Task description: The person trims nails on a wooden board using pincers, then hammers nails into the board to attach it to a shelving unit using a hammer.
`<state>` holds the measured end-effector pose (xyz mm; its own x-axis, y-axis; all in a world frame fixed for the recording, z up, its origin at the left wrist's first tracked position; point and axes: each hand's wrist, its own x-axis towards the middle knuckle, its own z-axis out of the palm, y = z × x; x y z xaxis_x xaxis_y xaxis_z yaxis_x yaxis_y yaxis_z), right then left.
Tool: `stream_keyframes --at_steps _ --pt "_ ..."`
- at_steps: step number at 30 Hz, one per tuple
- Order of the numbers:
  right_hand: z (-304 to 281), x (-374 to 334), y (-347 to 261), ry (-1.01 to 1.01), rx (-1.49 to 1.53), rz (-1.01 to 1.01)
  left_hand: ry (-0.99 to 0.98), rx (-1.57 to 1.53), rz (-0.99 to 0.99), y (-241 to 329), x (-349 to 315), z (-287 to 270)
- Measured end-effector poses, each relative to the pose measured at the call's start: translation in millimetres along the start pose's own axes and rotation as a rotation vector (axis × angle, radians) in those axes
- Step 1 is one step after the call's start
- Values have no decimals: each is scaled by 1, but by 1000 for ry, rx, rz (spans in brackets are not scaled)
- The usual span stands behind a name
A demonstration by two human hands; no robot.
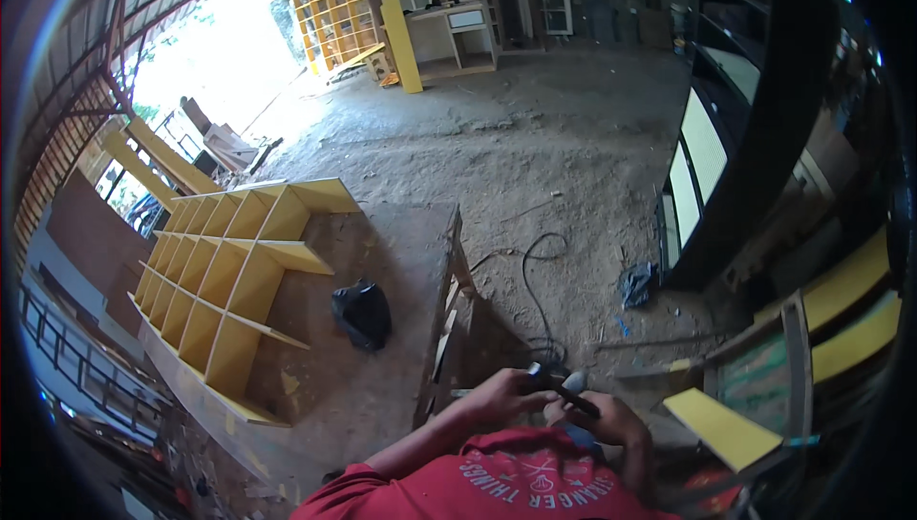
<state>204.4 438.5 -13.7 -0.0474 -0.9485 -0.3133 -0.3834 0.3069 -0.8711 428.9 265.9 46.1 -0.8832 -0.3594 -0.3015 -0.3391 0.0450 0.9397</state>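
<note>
Dusty workshop floor (pixel 592 138) spreads out ahead of the fingers. Nearest to me: both hands meet just in front of the red shirt (pixel 449 482). Left hand (pixel 511 394) has its fingers curled on the upper end of a dark tool (pixel 576 400); right hand (pixel 619 421) is wrapped round the lower end. Little gap that I can see in either grip. Can't tell the tool's exact kind, hands cover too much.

Loose yellow board (pixel 723 429) right of the fingers. Bench (pixel 330 401) off to their left carries a black plastic bag (pixel 363 315) and, further left, the yellow compartment rack (pixel 258 286). Status, my read: dividers crossed and standing in rows; bays on the fingers' side have no closing panel. Can't confirm fastening from here. Neither hand touches the rack.

Cable (pixel 524 272) loops beyond the fingers. Dark cabinet (pixel 709 152) ahead-right; another yellow lattice (pixel 334 14) far ahead-left.
</note>
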Motion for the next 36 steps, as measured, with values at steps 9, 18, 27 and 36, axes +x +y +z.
stream_keyframes --at_steps 9,18,27,36 --pt "-158 232 -51 -153 -90 -94 396 -87 16 43 173 -138" --pt "-282 425 -74 -168 -228 -36 421 -207 72 40 349 -275" --pt "-377 640 -146 -111 -223 15 443 -78 179 64 509 -480" --pt "-384 895 -175 -338 -80 -249 685 -225 88 61 555 -646"
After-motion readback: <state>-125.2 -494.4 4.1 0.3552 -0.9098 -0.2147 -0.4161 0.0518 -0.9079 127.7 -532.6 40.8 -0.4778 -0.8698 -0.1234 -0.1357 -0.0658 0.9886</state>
